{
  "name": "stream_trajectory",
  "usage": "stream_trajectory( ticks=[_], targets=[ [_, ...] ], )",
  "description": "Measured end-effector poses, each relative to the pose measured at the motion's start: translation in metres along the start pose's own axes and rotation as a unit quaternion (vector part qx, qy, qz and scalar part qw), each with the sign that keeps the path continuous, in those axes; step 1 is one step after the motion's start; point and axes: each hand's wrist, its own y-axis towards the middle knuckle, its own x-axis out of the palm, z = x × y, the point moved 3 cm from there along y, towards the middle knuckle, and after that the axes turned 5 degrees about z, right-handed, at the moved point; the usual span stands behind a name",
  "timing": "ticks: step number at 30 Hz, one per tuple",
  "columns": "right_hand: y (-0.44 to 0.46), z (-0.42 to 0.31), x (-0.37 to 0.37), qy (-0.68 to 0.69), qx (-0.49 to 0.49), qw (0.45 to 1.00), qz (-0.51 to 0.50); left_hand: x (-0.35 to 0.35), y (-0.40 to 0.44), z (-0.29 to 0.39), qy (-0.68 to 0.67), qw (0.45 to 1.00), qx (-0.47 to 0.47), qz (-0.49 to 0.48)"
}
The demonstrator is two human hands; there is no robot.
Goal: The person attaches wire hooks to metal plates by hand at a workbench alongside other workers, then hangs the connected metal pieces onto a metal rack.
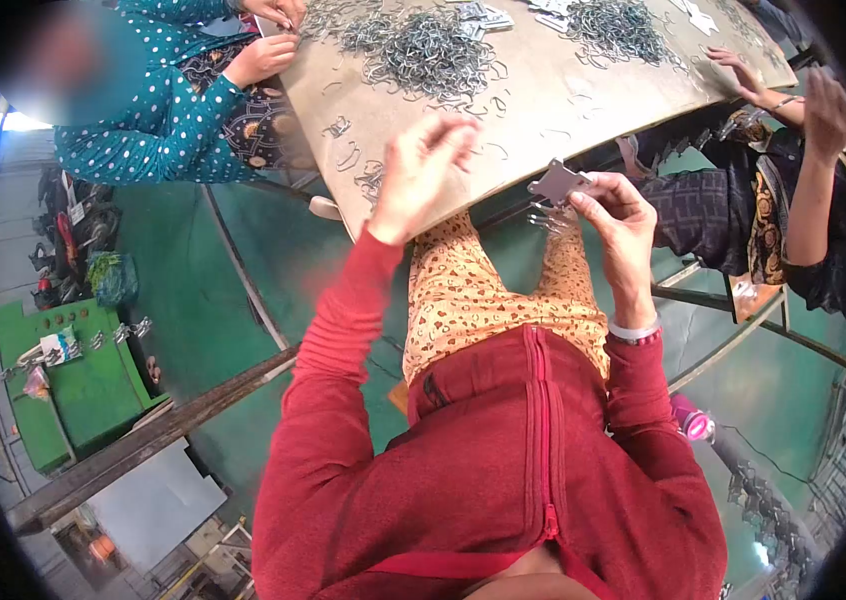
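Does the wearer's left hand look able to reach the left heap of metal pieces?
Probably yes: the left hand is above the tabletop, close to the heap, with nothing tall seen standing between them.

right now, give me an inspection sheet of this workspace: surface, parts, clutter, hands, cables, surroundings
surface: tan table, bare in patches
job's things: flat grey piece in the right hand; curved metal pieces just below it, attachment unclear; two large heaps of similar pieces, left heap and right heap
clutter: loose pieces strewn near the table's left edge
hands: left hand raised, fingers curled, contents unclear; right hand grip shut on the flat grey piece
cables: thin dark line on the floor, perhaps a cable
surroundings: a person in a dotted sleeve at left, another in dark clothes at right; green floor
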Motion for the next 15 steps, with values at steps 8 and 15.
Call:
stream_trajectory(
  ticks=[8,15],
  targets=[
    [-0.014,0.011,0.003,0.016,-0.005,1.000,-0.002,0.051,-0.030,0.017,-0.193,0.973,-0.084,-0.090],
    [-0.019,0.012,0.002,-0.037,-0.014,0.999,0.028,0.057,-0.029,0.005,-0.182,0.975,-0.110,-0.057]
  ],
)
